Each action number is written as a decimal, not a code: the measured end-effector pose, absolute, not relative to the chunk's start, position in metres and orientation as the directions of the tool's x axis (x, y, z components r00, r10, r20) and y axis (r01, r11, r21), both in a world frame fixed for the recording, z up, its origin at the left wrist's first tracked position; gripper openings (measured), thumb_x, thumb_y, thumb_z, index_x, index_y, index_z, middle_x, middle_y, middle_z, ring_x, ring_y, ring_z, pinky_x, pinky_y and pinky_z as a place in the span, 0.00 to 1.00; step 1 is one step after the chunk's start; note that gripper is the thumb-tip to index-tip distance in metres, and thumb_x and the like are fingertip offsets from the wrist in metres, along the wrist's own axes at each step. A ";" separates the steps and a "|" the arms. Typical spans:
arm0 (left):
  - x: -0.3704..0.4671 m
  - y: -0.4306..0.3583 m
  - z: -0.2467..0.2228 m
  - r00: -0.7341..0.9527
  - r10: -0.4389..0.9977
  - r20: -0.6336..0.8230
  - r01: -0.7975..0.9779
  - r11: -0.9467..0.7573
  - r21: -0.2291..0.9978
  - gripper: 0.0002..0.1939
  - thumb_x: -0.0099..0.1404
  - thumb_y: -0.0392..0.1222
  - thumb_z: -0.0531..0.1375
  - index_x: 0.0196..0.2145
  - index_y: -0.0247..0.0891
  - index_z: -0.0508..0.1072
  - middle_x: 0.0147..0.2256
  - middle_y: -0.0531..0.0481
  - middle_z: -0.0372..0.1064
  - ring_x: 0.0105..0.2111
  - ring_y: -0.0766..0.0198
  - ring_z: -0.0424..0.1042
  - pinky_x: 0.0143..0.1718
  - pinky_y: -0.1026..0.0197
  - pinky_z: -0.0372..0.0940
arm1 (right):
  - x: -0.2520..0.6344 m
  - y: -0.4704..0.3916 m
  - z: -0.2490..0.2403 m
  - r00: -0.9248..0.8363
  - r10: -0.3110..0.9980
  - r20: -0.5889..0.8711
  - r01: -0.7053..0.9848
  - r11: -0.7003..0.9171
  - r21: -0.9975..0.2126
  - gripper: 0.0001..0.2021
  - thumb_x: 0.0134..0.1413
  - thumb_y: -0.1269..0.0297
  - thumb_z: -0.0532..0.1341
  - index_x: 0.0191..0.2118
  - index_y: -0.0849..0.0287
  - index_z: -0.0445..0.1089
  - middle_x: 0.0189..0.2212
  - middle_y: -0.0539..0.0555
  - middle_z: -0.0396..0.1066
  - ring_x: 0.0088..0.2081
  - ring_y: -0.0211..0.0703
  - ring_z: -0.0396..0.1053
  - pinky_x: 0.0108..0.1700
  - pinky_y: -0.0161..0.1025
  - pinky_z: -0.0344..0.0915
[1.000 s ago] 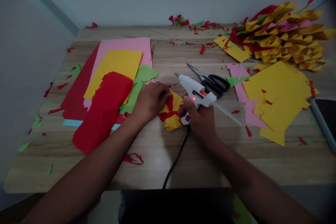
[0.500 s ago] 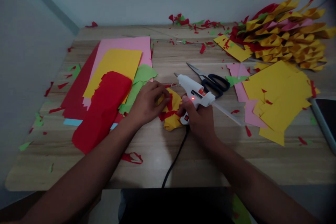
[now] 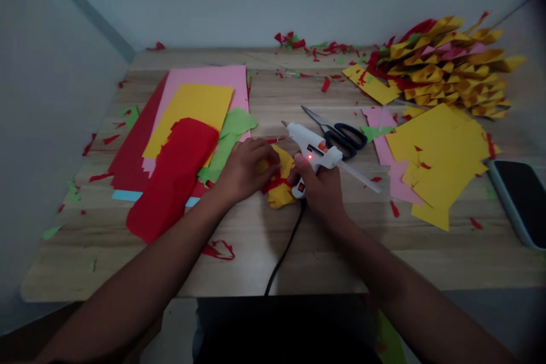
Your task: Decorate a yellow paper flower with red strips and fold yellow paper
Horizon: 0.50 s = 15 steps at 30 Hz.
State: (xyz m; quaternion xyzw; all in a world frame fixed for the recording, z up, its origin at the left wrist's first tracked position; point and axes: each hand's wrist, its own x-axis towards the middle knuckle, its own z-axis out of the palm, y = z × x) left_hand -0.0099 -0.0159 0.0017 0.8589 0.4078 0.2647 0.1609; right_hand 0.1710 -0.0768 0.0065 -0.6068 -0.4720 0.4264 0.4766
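My right hand (image 3: 321, 189) is closed on a white glue gun (image 3: 307, 151), whose red light is lit and whose nozzle points up and to the left. A clear glue stick (image 3: 360, 176) sticks out of its back. My left hand (image 3: 247, 169) is closed at the left side of a folded yellow and red paper piece (image 3: 281, 195), its fingers pinching the paper. The piece lies between my hands, partly hidden by them.
Scissors (image 3: 344, 135) lie behind the glue gun. Red paper (image 3: 179, 170) and coloured sheets (image 3: 200, 105) are at left. Yellow sheets (image 3: 443, 159), a phone (image 3: 522, 199) and a folded-paper bundle (image 3: 452, 68) are at right. A black cord (image 3: 285, 259) runs to the front edge.
The view has shifted slightly, showing more of the phone. My left fingers have moved over the red strip on the yellow piece. The glue gun stays in my right hand.
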 end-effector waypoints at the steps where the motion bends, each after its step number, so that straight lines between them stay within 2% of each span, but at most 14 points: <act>1: -0.011 -0.016 0.003 0.479 0.796 0.370 0.610 -0.605 0.512 0.06 0.67 0.44 0.60 0.36 0.39 0.73 0.36 0.48 0.73 0.38 0.58 0.69 0.43 0.54 0.61 | 0.171 -0.076 0.007 0.190 0.979 -0.067 0.174 -0.101 -0.979 0.21 0.59 0.46 0.59 0.25 0.59 0.69 0.17 0.49 0.70 0.20 0.36 0.66 0.26 0.33 0.63; 5: -0.011 -0.021 0.021 0.317 0.796 0.516 0.540 -0.599 0.592 0.11 0.72 0.45 0.55 0.33 0.39 0.72 0.33 0.49 0.72 0.37 0.60 0.69 0.44 0.55 0.62 | 0.169 -0.076 0.005 0.199 0.979 -0.041 0.211 -0.083 -0.974 0.23 0.59 0.46 0.59 0.22 0.60 0.69 0.17 0.50 0.69 0.20 0.37 0.66 0.26 0.34 0.62; 9: 0.005 -0.039 0.056 0.170 0.832 0.528 0.359 -0.551 0.753 0.14 0.74 0.47 0.51 0.37 0.39 0.72 0.34 0.48 0.72 0.37 0.62 0.71 0.42 0.58 0.66 | 0.166 -0.081 -0.001 0.224 0.971 0.087 0.188 0.045 -0.981 0.19 0.58 0.47 0.61 0.31 0.60 0.72 0.18 0.48 0.69 0.23 0.39 0.67 0.29 0.35 0.63; 11: 0.013 -0.052 0.076 0.166 0.830 0.532 0.289 -0.557 0.779 0.13 0.74 0.46 0.50 0.42 0.40 0.72 0.34 0.49 0.72 0.35 0.64 0.71 0.40 0.61 0.67 | 0.166 -0.086 -0.002 0.228 0.965 0.131 0.161 0.095 -0.982 0.18 0.56 0.47 0.62 0.35 0.60 0.73 0.19 0.47 0.70 0.24 0.39 0.68 0.30 0.36 0.64; 13: 0.015 -0.066 0.092 0.214 0.809 0.547 0.284 -0.587 0.758 0.12 0.74 0.43 0.50 0.46 0.40 0.72 0.33 0.51 0.71 0.33 0.66 0.70 0.38 0.62 0.66 | 0.165 -0.092 0.003 0.249 0.958 0.139 0.134 0.108 -0.985 0.18 0.56 0.47 0.61 0.33 0.60 0.73 0.18 0.47 0.69 0.23 0.39 0.67 0.29 0.36 0.64; 15: 0.008 -0.079 0.101 0.227 0.822 0.522 0.351 -0.569 0.744 0.12 0.73 0.41 0.51 0.47 0.40 0.72 0.34 0.51 0.71 0.32 0.66 0.70 0.37 0.63 0.66 | 0.162 -0.097 0.013 0.292 0.947 0.133 0.114 0.103 -0.988 0.18 0.57 0.47 0.60 0.30 0.59 0.71 0.17 0.47 0.67 0.22 0.39 0.67 0.29 0.36 0.64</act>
